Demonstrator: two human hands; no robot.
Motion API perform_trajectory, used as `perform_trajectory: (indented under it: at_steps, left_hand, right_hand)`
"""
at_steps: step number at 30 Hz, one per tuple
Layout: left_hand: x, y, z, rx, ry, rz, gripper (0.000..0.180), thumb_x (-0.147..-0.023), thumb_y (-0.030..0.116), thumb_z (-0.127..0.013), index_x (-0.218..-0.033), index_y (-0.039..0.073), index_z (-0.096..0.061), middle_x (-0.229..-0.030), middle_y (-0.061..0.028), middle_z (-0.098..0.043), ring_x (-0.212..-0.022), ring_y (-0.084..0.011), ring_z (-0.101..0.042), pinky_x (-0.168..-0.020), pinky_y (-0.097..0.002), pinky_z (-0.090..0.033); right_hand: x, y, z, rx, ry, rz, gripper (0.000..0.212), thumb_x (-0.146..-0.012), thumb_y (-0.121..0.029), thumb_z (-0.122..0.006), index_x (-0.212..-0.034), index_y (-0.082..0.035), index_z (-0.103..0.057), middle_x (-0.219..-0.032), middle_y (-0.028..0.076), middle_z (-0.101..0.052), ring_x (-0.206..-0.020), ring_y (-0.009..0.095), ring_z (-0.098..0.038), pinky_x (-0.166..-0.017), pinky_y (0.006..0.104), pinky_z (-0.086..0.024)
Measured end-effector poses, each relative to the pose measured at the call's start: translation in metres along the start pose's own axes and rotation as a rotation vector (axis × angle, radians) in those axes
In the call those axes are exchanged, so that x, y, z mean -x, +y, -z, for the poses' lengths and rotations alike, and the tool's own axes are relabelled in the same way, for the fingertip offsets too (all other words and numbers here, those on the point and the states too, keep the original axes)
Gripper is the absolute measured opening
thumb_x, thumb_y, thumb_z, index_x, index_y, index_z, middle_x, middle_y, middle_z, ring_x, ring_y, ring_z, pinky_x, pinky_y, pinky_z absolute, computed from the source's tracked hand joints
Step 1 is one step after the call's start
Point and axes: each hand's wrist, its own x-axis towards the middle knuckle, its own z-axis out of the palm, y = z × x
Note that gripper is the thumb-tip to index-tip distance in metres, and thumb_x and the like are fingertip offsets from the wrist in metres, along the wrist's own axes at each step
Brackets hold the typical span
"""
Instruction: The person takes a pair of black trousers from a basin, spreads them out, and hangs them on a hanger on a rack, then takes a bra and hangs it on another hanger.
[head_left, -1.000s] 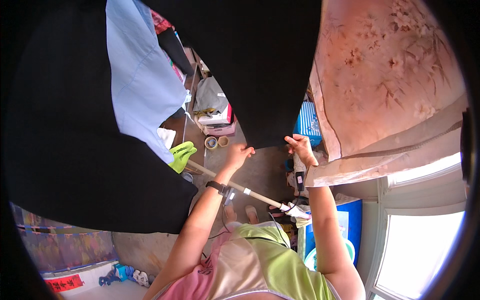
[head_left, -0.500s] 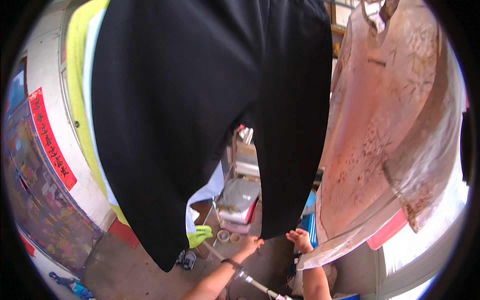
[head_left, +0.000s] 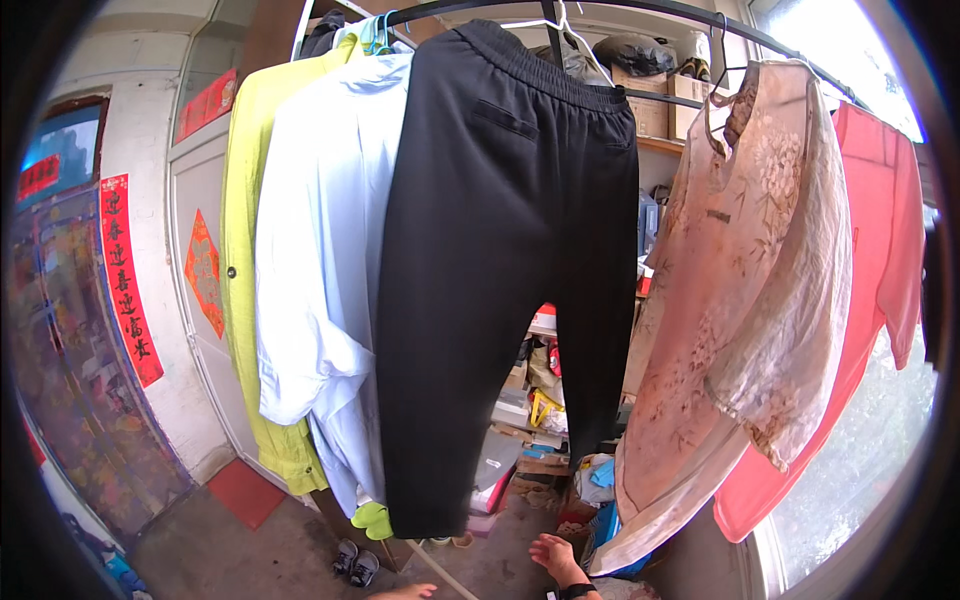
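Black trousers (head_left: 480, 250) with an elastic waist hang in front of me from a white hanger (head_left: 588, 48), their legs dangling straight down. Below the hems, my right hand (head_left: 558, 558) is raised with its fingers apart and nothing in it. Only the fingers of my left hand (head_left: 412, 592) show at the lower edge, stretched out and seemingly without anything in them. Neither hand touches the trousers. A pale pole (head_left: 443, 570) slants across the floor between the hands. To the left hang a light blue shirt (head_left: 320, 240) and a yellow-green garment (head_left: 243, 260).
A dark rail (head_left: 680, 12) carries the clothes. On the right hang a pinkish patterned blouse (head_left: 740, 260) and a coral garment (head_left: 870, 250) beside a bright window (head_left: 850, 500). Shoes (head_left: 355, 563) stand on the floor, left. Boxes (head_left: 640, 100) fill shelves behind.
Both hands have dropped away from the trouser hem, where the left fingers were closed. The trousers now appear farther off, with waistband, hanger and rail in view.
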Motion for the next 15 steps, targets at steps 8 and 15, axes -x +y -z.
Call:
perform_trajectory:
  at_steps: [8,15]
  left_hand:
    - [0.062,0.056,0.004,-0.002,0.444,-0.342,0.103,-0.073,0.036,-0.082,-0.148,0.006,-0.017,-0.139,-0.0199,-0.041,-0.122,-0.0321,-0.049,-0.089,-0.0402,-0.050]
    - [0.058,0.115,-0.003,-0.319,0.477,-0.916,0.095,-0.068,0.045,-0.082,-0.141,0.003,-0.037,-0.121,-0.0247,-0.057,-0.108,-0.0344,-0.061,-0.090,-0.0408,-0.050]
  right_hand:
    - [0.089,0.032,-0.118,0.138,-0.359,-0.074,0.075,-0.085,-0.014,-0.071,-0.148,-0.016,-0.029,-0.131,0.007,-0.053,-0.123,0.024,-0.050,-0.103,0.0494,-0.035]
    - [0.116,0.086,-0.149,-0.030,-0.242,0.060,0.076,-0.085,-0.011,-0.072,-0.146,-0.003,-0.028,-0.126,0.010,-0.057,-0.113,0.021,-0.057,-0.094,0.0356,-0.047]
